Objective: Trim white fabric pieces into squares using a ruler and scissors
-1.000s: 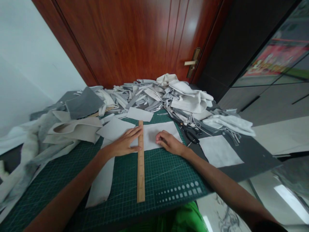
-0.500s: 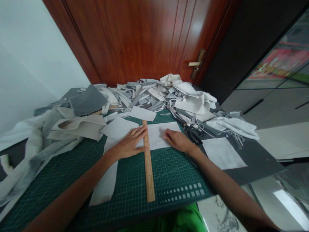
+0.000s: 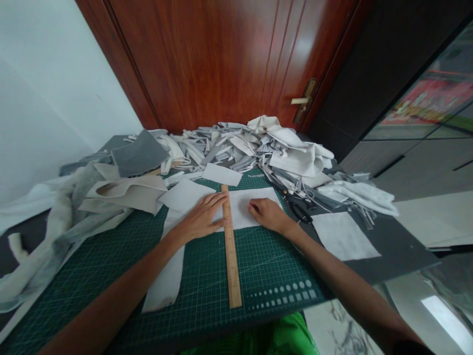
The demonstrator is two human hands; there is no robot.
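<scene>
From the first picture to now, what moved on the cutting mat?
The lower end of the wooden ruler swung right across the green cutting mat. The left hand remains beside it, the right hand on the white sheet.

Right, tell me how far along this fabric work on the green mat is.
Done, it seems: a white fabric square lies flat on the dark sheet at right. In hand: the left hand steadies a wooden ruler over a white fabric piece, which the right hand presses. Left: the big heap of fabric scraps behind, with scissors lying beside it.
</scene>
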